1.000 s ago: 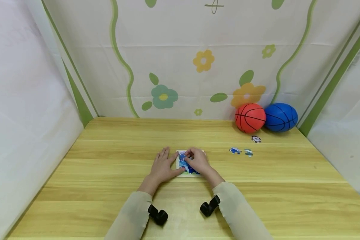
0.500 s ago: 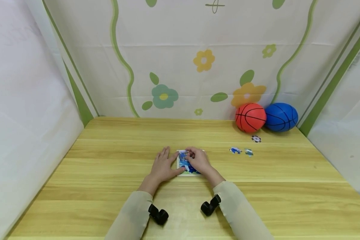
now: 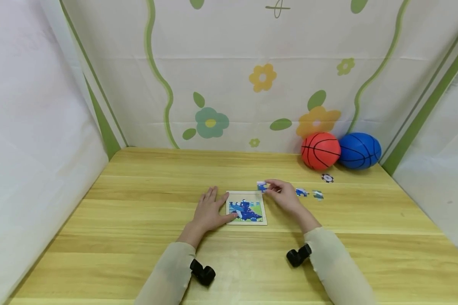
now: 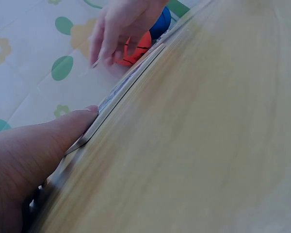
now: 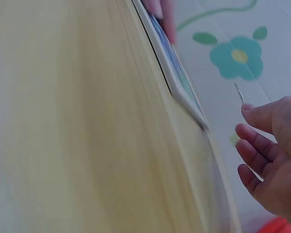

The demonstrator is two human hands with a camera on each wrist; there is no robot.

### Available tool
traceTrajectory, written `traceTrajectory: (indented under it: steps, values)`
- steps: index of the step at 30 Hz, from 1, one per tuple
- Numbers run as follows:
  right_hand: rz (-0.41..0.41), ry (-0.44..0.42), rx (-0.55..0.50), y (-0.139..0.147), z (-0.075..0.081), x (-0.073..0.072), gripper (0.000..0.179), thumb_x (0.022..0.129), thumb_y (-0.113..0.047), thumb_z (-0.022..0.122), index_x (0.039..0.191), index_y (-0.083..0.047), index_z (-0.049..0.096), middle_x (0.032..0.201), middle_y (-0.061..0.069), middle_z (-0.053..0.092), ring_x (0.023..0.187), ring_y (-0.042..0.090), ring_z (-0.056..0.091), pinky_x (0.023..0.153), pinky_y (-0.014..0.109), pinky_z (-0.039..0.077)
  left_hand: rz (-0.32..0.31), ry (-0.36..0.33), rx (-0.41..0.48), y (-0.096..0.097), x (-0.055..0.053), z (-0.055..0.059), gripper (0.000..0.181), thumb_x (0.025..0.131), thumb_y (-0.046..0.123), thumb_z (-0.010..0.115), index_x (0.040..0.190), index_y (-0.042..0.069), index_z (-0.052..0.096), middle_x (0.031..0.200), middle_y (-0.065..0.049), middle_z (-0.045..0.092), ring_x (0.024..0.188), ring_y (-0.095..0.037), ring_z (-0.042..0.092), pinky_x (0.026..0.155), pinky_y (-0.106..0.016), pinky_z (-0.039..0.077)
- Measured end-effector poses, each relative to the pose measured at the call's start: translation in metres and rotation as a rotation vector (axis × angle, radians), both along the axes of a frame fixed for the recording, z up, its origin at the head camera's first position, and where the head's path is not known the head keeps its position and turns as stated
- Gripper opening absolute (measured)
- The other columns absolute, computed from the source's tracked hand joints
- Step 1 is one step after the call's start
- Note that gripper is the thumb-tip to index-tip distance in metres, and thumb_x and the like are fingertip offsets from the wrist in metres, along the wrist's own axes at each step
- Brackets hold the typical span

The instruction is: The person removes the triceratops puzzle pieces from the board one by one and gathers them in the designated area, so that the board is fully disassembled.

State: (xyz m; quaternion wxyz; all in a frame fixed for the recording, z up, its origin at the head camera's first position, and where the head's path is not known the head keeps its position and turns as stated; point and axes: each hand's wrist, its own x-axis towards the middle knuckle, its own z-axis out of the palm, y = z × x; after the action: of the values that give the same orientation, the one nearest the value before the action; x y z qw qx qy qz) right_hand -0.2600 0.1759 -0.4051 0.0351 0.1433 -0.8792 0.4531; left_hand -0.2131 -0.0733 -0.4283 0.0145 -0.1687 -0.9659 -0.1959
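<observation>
A puzzle board (image 3: 246,223) with a pale frame lies on the table, its lower part filled by a blue dinosaur picture and its top strip bare. My left hand (image 3: 209,212) rests at its left side, fingers spread on the table and thumb over the lower left of the picture. Beyond the board's upper right corner, my right hand (image 3: 286,197) pinches a blue and white puzzle piece (image 3: 261,186) between thumb and fingertips. In the right wrist view this piece (image 5: 239,92) shows edge-on, held above the table.
Two loose puzzle pieces, one blue (image 3: 301,192) and one greenish (image 3: 318,195), lie right of my right hand. Behind them is a round black-and-white chip (image 3: 327,178). A red ball (image 3: 320,151) and a blue ball (image 3: 360,151) sit at the back right by the cloth wall.
My right hand has lifted off the board and moved right and slightly back with a puzzle piece, uncovering the picture and the bare top strip. The left hand stays in place.
</observation>
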Motion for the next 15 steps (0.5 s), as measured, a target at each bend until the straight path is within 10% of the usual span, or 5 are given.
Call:
traceTrajectory:
  steps: [15]
  values:
    - [-0.12,-0.033,0.151,0.078,-0.013,-0.011,0.036,0.081,-0.019,0.061,0.114,-0.004,0.056,0.099,0.016,0.053,0.088,0.027,0.047,0.076,0.041,0.038,0.005,-0.011,0.001,0.001,0.0,0.001,0.077,0.074,0.062,0.048,0.134,0.015,0.033,0.14,-0.019,0.012,0.127,-0.03,0.007,0.1,-0.044,0.007]
